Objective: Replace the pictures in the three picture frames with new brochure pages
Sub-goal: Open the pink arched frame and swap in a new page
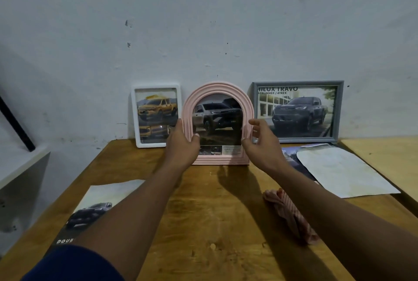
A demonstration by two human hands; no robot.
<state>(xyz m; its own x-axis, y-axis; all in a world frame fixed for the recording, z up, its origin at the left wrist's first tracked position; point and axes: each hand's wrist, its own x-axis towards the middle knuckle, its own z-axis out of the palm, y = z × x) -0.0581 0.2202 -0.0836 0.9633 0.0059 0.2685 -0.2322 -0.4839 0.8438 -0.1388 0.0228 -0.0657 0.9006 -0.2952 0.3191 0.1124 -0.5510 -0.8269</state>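
- Pink arch frame [218, 90] stood upright on table [214, 212], far side, btw white frame [156, 145] (left) & grey frame [298, 83] (right); all 3 showed truck pages.
- Left hand [182, 142] pinched its left edge, thumb in front, prob. to steady it.
- Right hand [260, 142] spread, fingers relaxed, just beside right edge; contact unclear.

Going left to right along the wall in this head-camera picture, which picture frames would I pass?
Along the wall: white rounded-rectangle frame showing a yellow pickup → pink arched frame showing a grey pickup → grey rectangular frame showing a dark pickup.
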